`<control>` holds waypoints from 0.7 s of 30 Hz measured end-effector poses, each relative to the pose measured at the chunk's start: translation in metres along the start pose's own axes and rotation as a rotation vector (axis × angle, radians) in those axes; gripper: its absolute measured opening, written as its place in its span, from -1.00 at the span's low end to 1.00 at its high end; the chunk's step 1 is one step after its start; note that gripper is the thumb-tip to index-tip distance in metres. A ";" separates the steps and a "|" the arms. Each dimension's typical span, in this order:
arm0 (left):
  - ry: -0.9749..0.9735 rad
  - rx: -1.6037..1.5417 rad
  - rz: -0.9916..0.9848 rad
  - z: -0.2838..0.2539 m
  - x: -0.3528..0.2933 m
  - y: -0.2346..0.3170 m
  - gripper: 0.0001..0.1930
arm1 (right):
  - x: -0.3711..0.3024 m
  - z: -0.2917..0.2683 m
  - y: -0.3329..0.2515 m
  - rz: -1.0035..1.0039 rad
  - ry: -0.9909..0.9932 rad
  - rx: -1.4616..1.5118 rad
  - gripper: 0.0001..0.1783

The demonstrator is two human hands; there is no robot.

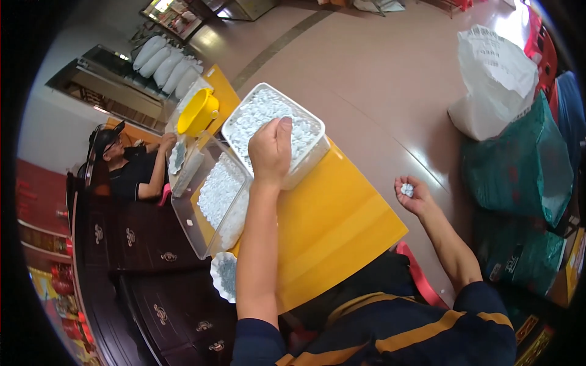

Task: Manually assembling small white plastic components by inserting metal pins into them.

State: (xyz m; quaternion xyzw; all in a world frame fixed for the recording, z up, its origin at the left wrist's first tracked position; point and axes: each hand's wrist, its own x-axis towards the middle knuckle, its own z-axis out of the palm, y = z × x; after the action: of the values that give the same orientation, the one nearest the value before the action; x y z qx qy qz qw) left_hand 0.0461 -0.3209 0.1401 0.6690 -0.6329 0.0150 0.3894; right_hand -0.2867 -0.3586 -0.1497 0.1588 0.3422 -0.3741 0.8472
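My left hand [270, 149] is closed in a fist above a white rectangular tub [308, 163], thumb on top; whatever its fingers hold is hidden. Small white pieces [259, 110] fill that tub nearly to the rim. Out to the right, past the table edge, my right hand [414, 195] is turned palm up with fingers curled around a few small white pieces [407, 190]. A clear plastic bin [204, 244], left of my left forearm, contains more white pieces. Beside that forearm lies a scalloped white dish [217, 277] with grey-green material in it.
The tub and bin stand on a yellow table [342, 213]. Across it, a person [137, 174] in black sits near a yellow basket [198, 113]. Dark drawers [143, 256] line the left. A white sack [494, 79] and green bags [510, 161] stand at right.
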 end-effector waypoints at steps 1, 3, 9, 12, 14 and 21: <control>-0.024 0.094 -0.030 -0.005 0.003 -0.008 -0.64 | -0.009 0.010 -0.006 -0.043 -0.053 -0.024 -0.71; 0.055 -0.009 -0.103 -0.017 -0.006 -0.022 -0.62 | -0.033 0.050 -0.008 -0.086 -0.113 -0.073 -0.69; 0.145 -0.246 -0.215 -0.040 -0.076 -0.011 -0.57 | -0.095 0.168 0.023 -0.146 -0.327 -0.138 -0.61; 0.119 -0.356 -0.303 -0.041 -0.144 -0.011 -0.60 | -0.107 0.230 0.063 -0.095 -0.406 -0.191 -0.58; 0.169 -0.398 -0.362 -0.032 -0.192 -0.010 -0.63 | -0.109 0.269 0.091 -0.058 -0.453 -0.270 -0.59; 0.176 -0.411 -0.542 -0.041 -0.310 -0.006 -0.70 | -0.041 0.334 0.155 -0.815 -0.623 -1.355 -0.45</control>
State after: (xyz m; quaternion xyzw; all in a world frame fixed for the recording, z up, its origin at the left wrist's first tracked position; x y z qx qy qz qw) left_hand 0.0092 -0.0404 0.0064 0.7165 -0.3863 -0.1588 0.5587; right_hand -0.0378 -0.4090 0.1201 -0.6288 0.2739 -0.3909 0.6138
